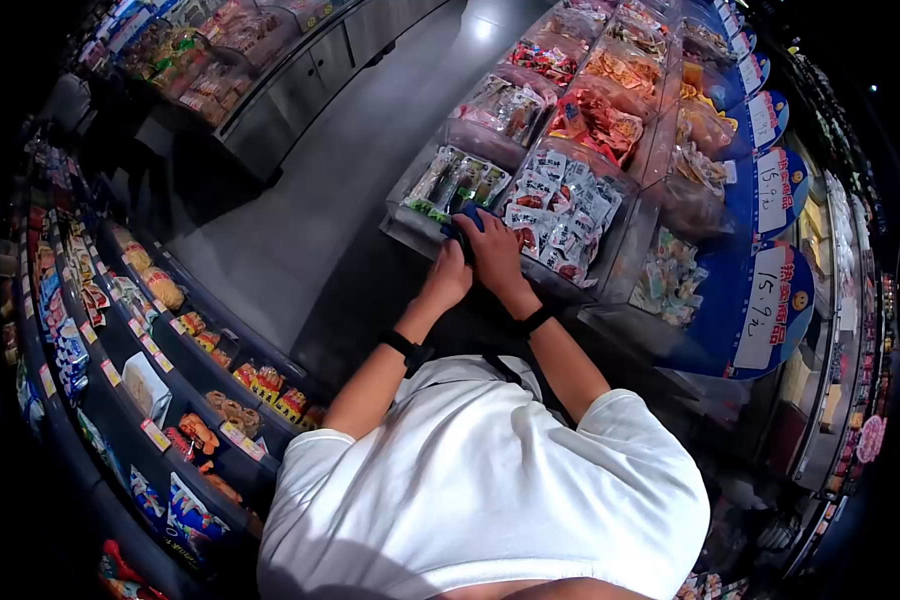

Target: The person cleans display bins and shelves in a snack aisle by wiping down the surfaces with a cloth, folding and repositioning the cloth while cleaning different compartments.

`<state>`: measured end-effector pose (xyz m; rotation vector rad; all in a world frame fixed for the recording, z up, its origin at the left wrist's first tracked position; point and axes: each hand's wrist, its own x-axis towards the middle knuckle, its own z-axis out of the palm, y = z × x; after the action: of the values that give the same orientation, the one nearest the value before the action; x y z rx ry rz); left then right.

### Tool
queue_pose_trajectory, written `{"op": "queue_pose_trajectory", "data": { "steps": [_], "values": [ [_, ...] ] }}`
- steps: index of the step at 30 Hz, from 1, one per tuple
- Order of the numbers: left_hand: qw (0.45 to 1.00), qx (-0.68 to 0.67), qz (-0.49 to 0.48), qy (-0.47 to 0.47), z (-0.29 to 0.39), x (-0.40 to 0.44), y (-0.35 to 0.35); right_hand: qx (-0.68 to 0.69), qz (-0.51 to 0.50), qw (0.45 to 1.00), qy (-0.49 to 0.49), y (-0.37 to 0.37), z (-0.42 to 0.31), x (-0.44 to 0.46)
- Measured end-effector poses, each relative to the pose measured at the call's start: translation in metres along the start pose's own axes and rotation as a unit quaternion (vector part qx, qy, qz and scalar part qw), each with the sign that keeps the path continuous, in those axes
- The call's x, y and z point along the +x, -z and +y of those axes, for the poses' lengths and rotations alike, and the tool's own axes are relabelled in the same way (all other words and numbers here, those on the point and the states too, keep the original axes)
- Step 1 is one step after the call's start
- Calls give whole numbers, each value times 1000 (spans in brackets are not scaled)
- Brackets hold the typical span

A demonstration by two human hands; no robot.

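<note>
Both hands meet at the near corner of a clear snack bin. My right hand is closed on a small dark blue item, which shows beyond its fingertips; its exact kind I cannot make out. Just beside it, my left hand has its fingers curled against a dark part of the same item. Green-and-clear snack packets lie in the bin right beyond the fingers. To the right of the hands, white printed snack packets fill another bin.
Clear bins with red-packaged snacks run away ahead. Price signs stand along a blue divider on the right. At left, a curved shelf carries packaged foods. A grey floor aisle separates it from another counter.
</note>
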<state>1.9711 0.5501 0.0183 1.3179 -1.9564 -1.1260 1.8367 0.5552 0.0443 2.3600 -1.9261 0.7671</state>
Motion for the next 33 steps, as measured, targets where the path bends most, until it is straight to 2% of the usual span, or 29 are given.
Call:
{"op": "queue_pose_trajectory", "data": {
  "steps": [5, 9, 11, 13, 14, 17, 19, 21, 22, 23, 25, 27, 29, 31, 32, 33],
  "values": [
    [997, 20, -74, 4, -4, 0, 1, -8, -38, 998, -47, 14, -2, -6],
    [992, 57, -109, 36, -22, 6, 22, -58, -26, 998, 3, -8, -5, 5],
    [990, 94, -98, 21, -52, 16, 25, -35, -36, 998, 36, -23, -10, 22],
    [992, 70, -85, 59, -63, 31, 38, 17, -68, 998, -2, -45, -16, 37],
    [993, 43, -69, 90, -66, 34, 45, -15, -124, 991, -40, -69, -13, 42],
    [986, 33, -75, 144, -76, 53, 62, -66, -113, 990, -54, -133, -4, 56],
    [991, 68, -45, 103, -91, 63, 66, -56, -103, 992, -48, -148, -12, 79],
    [986, 81, -47, 135, -95, 77, 76, -68, -132, 988, -31, -161, -16, 96],
    [992, 105, -4, 75, -103, 84, 79, -60, -137, 988, -35, -165, -17, 103],
    [991, 109, 7, 76, -113, 89, 84, -51, -143, 988, -36, -169, -21, 110],
    [983, 93, -49, 153, -108, 100, 107, -23, -94, 995, -24, -192, -24, 122],
    [981, 106, -7, 164, -118, 105, 114, -19, -69, 997, -13, -207, -33, 136],
    [974, 119, 7, 192, -149, 109, 113, -13, -84, 996, -25, -226, -42, 148],
    [977, 115, 4, 177, -154, 110, 124, -8, -140, 989, -41, -228, -49, 158],
    [967, 98, -47, 231, -149, 112, 130, -3, -141, 989, -33, -230, -47, 159],
    [967, 74, -49, 241, -147, 115, 132, -2, -142, 989, -25, -233, -44, 161]
  ]
}}
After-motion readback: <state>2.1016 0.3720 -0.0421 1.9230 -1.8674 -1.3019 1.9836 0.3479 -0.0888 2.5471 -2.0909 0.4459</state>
